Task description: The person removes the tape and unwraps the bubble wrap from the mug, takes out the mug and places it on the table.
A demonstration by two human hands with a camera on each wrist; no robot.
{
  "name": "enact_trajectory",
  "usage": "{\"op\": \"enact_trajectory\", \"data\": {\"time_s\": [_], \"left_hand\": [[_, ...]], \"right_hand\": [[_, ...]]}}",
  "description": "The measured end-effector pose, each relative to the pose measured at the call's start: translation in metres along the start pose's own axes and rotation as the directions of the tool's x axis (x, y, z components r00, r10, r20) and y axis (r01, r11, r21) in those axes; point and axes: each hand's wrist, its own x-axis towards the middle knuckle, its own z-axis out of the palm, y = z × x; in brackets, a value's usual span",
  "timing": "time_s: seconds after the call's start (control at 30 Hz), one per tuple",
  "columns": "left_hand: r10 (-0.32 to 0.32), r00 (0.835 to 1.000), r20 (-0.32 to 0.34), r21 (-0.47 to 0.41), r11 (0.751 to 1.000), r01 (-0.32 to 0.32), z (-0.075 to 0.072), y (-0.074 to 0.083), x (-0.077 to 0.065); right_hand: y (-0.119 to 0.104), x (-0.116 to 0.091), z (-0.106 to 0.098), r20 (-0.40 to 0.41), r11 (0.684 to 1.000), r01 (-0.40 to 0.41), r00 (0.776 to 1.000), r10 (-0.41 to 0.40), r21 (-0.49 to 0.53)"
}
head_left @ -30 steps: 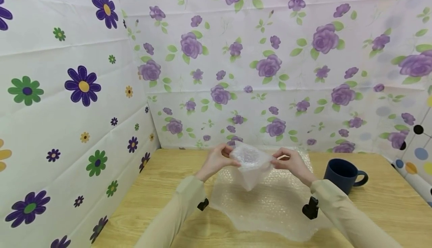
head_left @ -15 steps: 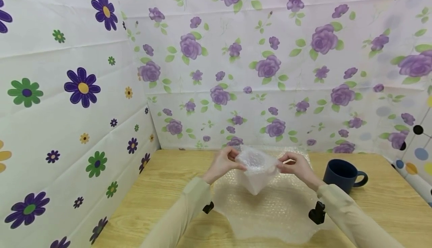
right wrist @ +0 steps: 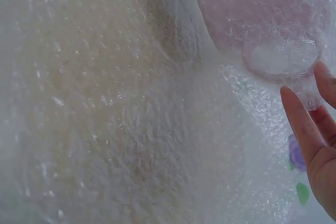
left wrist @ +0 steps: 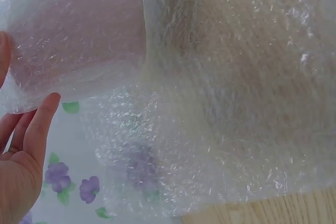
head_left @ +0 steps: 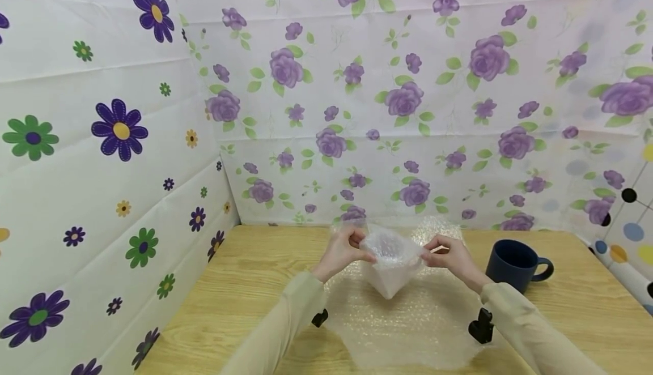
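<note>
A pale pink mug shows through layers of bubble wrap, its handle loop visible in the right wrist view. Together they form a wrapped bundle in the middle of the head view, with a folded point toward the front. My left hand pinches the wrap at the left side of the bundle, thumb in front and fingers behind. On the opposite side my right hand pinches the wrap beside the handle. The rest of the sheet spreads over the table under both hands.
A dark blue mug stands on the wooden table just right of my right forearm, handle to the right. Flowered cloth walls rise behind the table and on the left side. Black wrist mounts hang under both sleeves.
Both hands have shifted a little to the right and down, carrying the wrapped bundle along. Their pinch on the wrap stays the same. The dark blue mug has not moved.
</note>
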Motion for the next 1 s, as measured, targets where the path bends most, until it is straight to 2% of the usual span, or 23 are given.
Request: {"op": "enact_trajectory", "data": {"time_s": [0.27, 0.47, 0.7, 1.0], "left_hand": [[0.064, 0.998, -0.023, -0.01, 0.998, -0.064, 0.009, -0.008, 0.001], [0.04, 0.999, -0.025, 0.011, 0.999, -0.04, 0.013, -0.013, -0.003], [0.004, 1.0, -0.013, 0.058, 0.998, -0.003, 0.016, -0.015, -0.005], [0.006, 1.0, 0.006, 0.058, 0.998, -0.006, 0.018, -0.016, -0.004]], "right_hand": [[0.008, -0.001, -0.001, -0.004, 1.0, 0.019, 1.0, -0.019, -0.002], [0.017, -0.002, -0.003, 0.031, 0.998, 0.058, 0.998, -0.057, -0.013], [0.02, -0.001, -0.002, 0.02, 1.0, -0.025, 0.999, 0.025, -0.013], [0.023, -0.004, -0.001, -0.001, 0.998, -0.058, 0.998, 0.058, -0.004]]}}
